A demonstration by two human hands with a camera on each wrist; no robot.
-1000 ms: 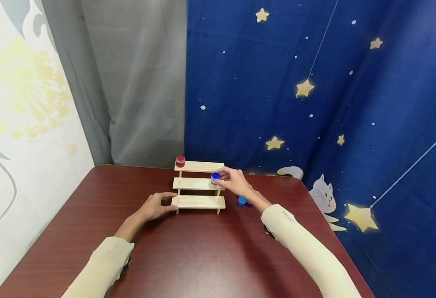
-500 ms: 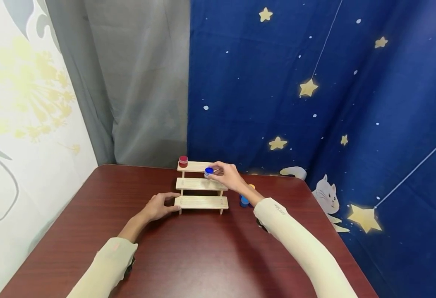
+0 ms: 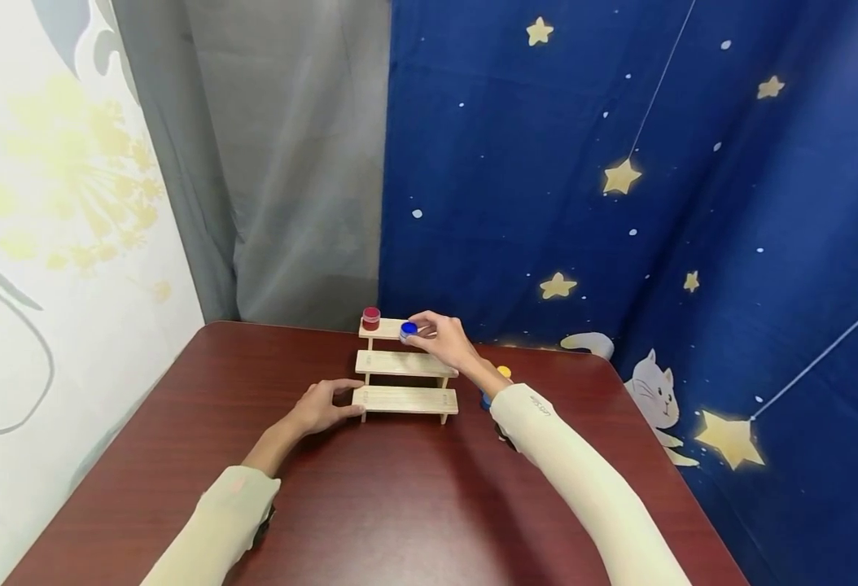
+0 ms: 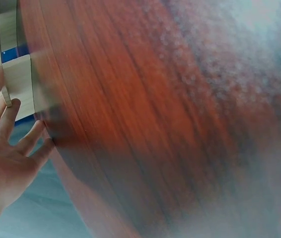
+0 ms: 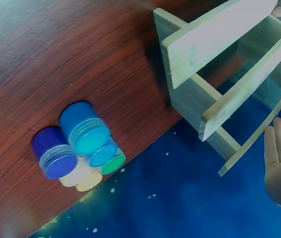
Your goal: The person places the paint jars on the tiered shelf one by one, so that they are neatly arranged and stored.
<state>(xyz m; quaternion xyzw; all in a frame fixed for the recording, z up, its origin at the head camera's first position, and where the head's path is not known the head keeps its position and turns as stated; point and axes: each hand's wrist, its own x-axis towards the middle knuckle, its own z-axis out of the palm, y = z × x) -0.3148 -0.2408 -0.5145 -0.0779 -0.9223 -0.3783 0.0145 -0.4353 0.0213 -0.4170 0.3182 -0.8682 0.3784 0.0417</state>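
Observation:
A three-tier wooden display rack (image 3: 405, 400) stands on the dark red-brown table. My left hand (image 3: 319, 407) grips the left end of its lowest shelf; in the left wrist view the thumb and index finger lie on either side of the board's end (image 4: 19, 82). My right hand (image 3: 447, 340) pinches a small blue paint jar (image 3: 409, 331) at the top shelf, its label showing in the right wrist view. To the left of that jar, a red paint jar (image 3: 371, 318) sits on the top shelf's left end. The two lower shelves hold no jars.
Several more paint jars stand grouped on the table right of the rack: a purple one (image 5: 54, 151), a blue one (image 5: 84, 128) and a green one (image 5: 114, 162) among them. My right forearm partly covers them in the head view. A starry blue curtain (image 3: 502, 203) hangs behind the table.
My right hand has carried the blue jar from the middle shelf's right end up and leftward to the top shelf. The left hand keeps its grip on the rack; the head view has shifted slightly.

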